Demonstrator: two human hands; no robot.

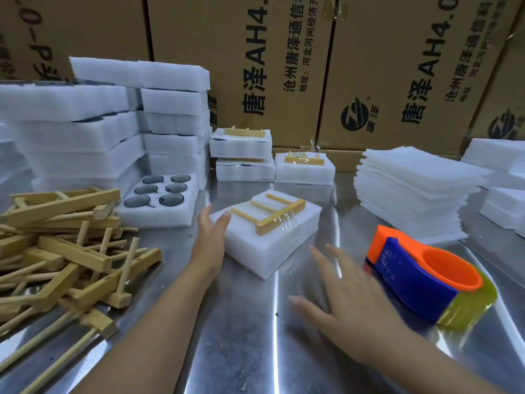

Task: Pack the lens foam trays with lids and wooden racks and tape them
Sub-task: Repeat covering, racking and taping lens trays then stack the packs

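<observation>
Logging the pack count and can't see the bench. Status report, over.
Left hand open, against the taped pack. Right hand open, empty, beside the tape dispenser. Wooden rack lies on the pack, tape across it. Nothing in the way.

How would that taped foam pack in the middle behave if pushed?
Probably light for its size: the foam pack is mostly white foam. It would likely slide easily on the shiny metal table. The wooden rack on top should stay put, since clear tape crosses it.

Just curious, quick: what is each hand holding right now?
Left hand: open, straight fingers against the taped foam pack.
Right hand: open, holding nothing, beside the tape dispenser.
</observation>
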